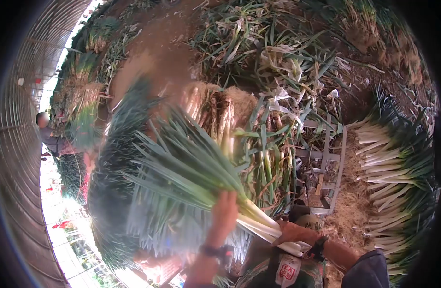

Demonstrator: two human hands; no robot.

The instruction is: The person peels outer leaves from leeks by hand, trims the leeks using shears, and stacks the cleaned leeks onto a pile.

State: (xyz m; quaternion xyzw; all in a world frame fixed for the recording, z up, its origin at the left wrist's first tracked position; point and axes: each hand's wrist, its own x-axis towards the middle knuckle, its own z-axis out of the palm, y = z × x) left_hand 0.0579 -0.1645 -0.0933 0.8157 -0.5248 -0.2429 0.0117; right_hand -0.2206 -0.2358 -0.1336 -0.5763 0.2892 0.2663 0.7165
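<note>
A bunch of long green onions [191,168] lies slantwise in front of me, dark leaves fanned to the upper left and white stalks [258,218] to the lower right. My left hand [224,210] is closed around it where the leaves meet the stalks; a dark watch is on that wrist. Near the white ends, my right hand [297,234] wraps round the stalks, with its fingers partly hidden. Behind the bunch stand untrimmed green onions [225,120] with brown roots and dry outer leaves.
Cleaned green onions [388,177] lie in a long row on the right. A metal frame [339,168] stands beside loose root debris [347,216]. Stripped leaves [258,48] cover the ground behind. Another person [52,139] is at the far left, near more piled onions [119,177].
</note>
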